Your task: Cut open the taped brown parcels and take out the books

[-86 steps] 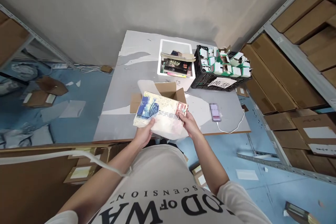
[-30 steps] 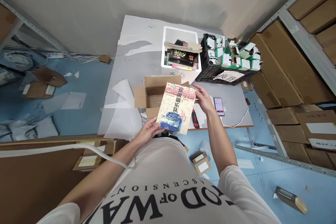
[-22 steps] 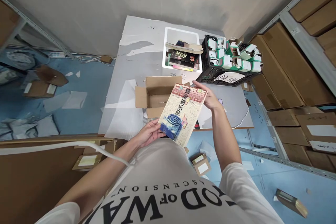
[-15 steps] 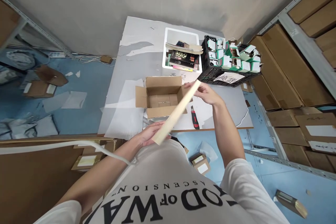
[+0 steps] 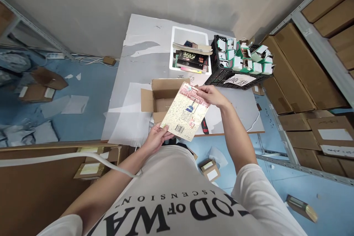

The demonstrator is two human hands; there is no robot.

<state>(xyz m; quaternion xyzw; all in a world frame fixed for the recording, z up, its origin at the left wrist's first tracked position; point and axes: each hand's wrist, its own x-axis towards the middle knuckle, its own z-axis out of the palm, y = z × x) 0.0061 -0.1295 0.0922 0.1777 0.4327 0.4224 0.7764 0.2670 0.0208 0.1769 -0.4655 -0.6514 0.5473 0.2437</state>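
Between my hands is a book (image 5: 182, 114) with a cream speckled cover, a pink band and a barcode near its lower end. My left hand (image 5: 157, 139) grips its lower left corner, thumb on top. At the upper right edge, my right hand (image 5: 212, 96) is closed on it with the fingers over the pink band. Behind the book stands an open cardboard box (image 5: 147, 100), partly covered by it; the part of its inside that shows is bare cardboard. A red and black utility knife (image 5: 204, 127) lies on the table, its upper part hidden by the book.
A white bin (image 5: 172, 49) with several books (image 5: 193, 58) stands at the back of the table (image 5: 129, 62). Beside it is a black crate (image 5: 214, 75) of green and white cartons (image 5: 243, 59). Shelves with cardboard boxes (image 5: 301, 75) flank the right; a white cable (image 5: 69, 155) crosses the lower left.
The book has turned from edge-on to lying with its printed cover towards me. Both hands still hold it, and it now hides more of the box and the knife.
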